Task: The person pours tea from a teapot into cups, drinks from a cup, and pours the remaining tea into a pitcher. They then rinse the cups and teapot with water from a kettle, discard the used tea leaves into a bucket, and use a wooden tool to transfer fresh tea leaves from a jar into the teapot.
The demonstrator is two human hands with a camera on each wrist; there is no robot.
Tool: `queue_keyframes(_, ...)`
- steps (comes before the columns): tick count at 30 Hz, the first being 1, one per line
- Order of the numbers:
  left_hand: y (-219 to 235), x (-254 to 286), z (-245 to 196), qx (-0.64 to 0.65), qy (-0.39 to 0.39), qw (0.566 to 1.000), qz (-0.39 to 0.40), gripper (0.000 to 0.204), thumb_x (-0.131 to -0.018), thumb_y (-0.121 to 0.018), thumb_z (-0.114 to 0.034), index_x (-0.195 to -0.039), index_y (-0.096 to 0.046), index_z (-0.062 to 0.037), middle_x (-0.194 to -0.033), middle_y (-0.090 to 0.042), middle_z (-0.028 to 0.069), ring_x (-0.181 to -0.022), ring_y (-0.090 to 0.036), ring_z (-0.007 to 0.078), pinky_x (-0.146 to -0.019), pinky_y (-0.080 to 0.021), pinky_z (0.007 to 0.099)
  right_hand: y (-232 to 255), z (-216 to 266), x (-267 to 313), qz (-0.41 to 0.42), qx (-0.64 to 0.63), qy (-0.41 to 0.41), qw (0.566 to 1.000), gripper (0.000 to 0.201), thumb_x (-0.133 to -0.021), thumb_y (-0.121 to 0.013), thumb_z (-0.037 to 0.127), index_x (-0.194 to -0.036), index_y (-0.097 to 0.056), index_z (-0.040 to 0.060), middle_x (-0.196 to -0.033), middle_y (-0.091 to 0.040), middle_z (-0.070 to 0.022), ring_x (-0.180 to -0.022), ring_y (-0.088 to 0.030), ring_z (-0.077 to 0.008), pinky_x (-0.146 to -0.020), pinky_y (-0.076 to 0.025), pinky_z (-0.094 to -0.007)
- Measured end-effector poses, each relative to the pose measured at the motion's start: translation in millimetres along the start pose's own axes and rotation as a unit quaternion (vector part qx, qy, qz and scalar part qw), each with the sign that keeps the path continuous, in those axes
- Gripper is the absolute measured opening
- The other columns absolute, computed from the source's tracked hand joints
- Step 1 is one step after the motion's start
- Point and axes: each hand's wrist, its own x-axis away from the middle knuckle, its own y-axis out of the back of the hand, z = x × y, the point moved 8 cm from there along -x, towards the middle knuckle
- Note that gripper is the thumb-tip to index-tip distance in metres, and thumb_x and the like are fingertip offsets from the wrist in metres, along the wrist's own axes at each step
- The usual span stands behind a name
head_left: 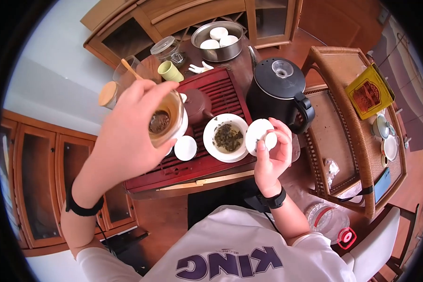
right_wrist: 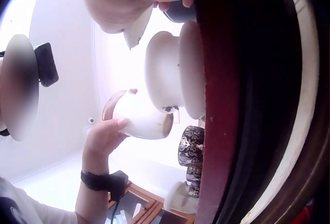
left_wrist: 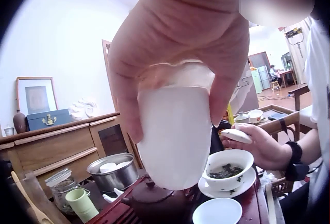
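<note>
My left hand [head_left: 120,124] grips a white pitcher [left_wrist: 174,136] with a clear upper rim, raised over the left part of the tea tray and tilted in the head view. Brown liquid or residue shows inside it. My right hand [head_left: 276,162] pinches a white lid [head_left: 253,136] by its round knob, close beside the gaiwan bowl [head_left: 242,150]. Wet dark green tea leaves [head_left: 228,137] lie in this bowl, which stands on a saucer [left_wrist: 242,185]. A white cup [head_left: 185,148] stands left of it, and behind is a brown clay teapot [head_left: 195,105], partly hidden by the pitcher.
Right of the red slatted tray [head_left: 226,89] stands a black kettle [head_left: 272,87]. Farther back are a metal pot [head_left: 216,54] with white cups, a glass jar [head_left: 171,51] and a green cup [head_left: 170,71]. A rattan cart [head_left: 357,141] with a yellow tin [head_left: 370,91] is at the right.
</note>
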Motion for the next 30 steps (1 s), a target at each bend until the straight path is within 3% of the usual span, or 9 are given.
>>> queue_keyframes(4,-9.4,2.6,-15.7,-0.083,-0.032,0.996,0.001,0.076,-0.068,-0.081,-0.003,-0.138,-0.053,-0.0111,-0.126,-0.052,0.0154,-0.113,-0.056,0.0373,-0.091,-0.05,0.0423,-2.3,1.7,0.0,0.007,0.008,-0.004,1.0,0.031,-0.082,-0.072,-0.001,-0.109,-0.059,0.0025,-0.134,-0.051,-0.0173,-0.121,-0.054,-0.0257,-0.103,-0.046,-0.0398)
queue_keyframes(10,-22.7,-1.8,-24.7,-0.136,-0.088,0.987,0.02,0.069,-0.069,-0.079,-0.003,-0.134,-0.058,-0.0088,-0.125,-0.053,0.0178,-0.112,-0.057,0.0373,-0.089,-0.051,0.0425,-4.0,1.4,0.0,0.002,0.022,-0.006,1.0,0.03,-0.079,-0.075,-0.001,-0.106,-0.061,0.0021,-0.131,-0.052,-0.017,-0.118,-0.055,-0.0258,-0.101,-0.047,-0.0388)
queue_keyframes(16,-31.7,-7.3,-32.1,-0.134,-0.097,0.985,0.046,0.07,-0.067,-0.079,-0.002,-0.134,-0.059,-0.0084,-0.126,-0.053,0.0186,-0.114,-0.057,0.0371,-0.089,-0.052,0.0431,-6.7,0.4,0.5,-0.004,0.01,0.001,1.0,0.034,-0.076,-0.079,0.0,-0.106,-0.063,0.0023,-0.129,-0.054,-0.0174,-0.113,-0.059,-0.0263,-0.094,-0.051,-0.0368)
queue_keyframes(30,-48.9,-10.5,-38.9,-0.177,-0.132,0.972,0.085,0.07,-0.064,-0.075,0.001,-0.132,-0.06,-0.0073,-0.129,-0.052,0.0218,-0.119,-0.056,0.0383,-0.084,-0.056,0.0424,-8.8,4.3,-1.8,0.0,0.062,0.022,0.998,0.035,-0.073,-0.081,0.002,-0.104,-0.065,0.0024,-0.125,-0.059,-0.018,-0.11,-0.061,-0.0283,-0.093,-0.052,-0.038)
